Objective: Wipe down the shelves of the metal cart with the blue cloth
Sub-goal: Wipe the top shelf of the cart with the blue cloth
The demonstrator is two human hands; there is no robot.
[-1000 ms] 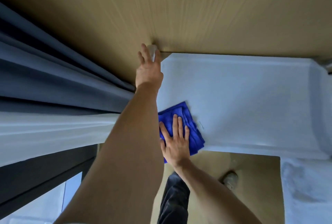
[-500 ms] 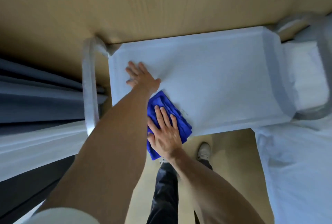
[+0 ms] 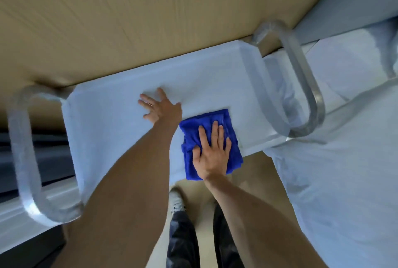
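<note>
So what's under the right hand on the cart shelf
The right hand presses flat on the folded blue cloth, which lies on the cart's top shelf and overhangs its near edge. The shelf surface under the cloth is covered.

Metal cart top shelf (image 3: 112,130): flat, pale, w/ raised rim. Blue cloth (image 3: 195,136) on right half, overhanging near edge.

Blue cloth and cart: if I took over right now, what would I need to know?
Right hand: flat, pressing the blue cloth on the cart's top shelf, near its front right edge.
Left hand: fingers spread, resting bare on the shelf mid-back.
Done: cannot tell how much is wiped.
Left: finish this shelf, then any lower shelves, which are hidden here.
</note>
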